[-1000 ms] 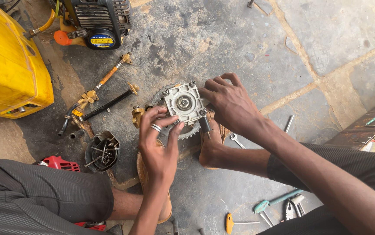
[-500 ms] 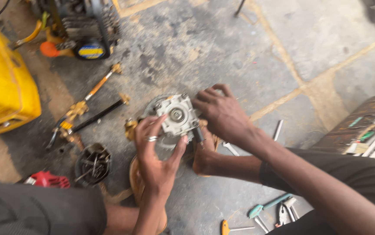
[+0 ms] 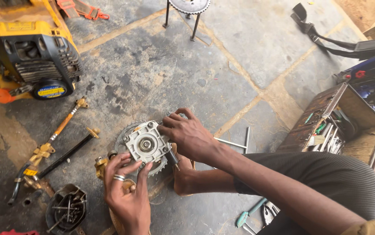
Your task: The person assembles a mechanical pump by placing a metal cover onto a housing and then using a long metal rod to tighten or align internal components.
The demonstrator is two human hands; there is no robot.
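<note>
Square grey metal gearbox housing [image 3: 146,143], 4 corner bolts, lying over a toothed sprocket [image 3: 124,135].

Both hands are bare, without gloves. The left hand [image 3: 126,191] wears a plain silver-coloured band ring [image 3: 118,177] on one finger; its nails are short. The right hand [image 3: 187,135] carries no ring or watch that can be seen, and its forearm is bare up to the elbow. Above that, the right arm is covered by a dark grey sleeve [image 3: 326,182] of finely ribbed or thinly striped cloth, loose and rounded over the upper arm, with its hem near the elbow. At the lower right corner a small patch of mustard-yellow fabric [image 3: 372,227] shows. A bare foot [image 3: 183,178] is visible under the right forearm, wearing no shoe that can be made out.
</note>
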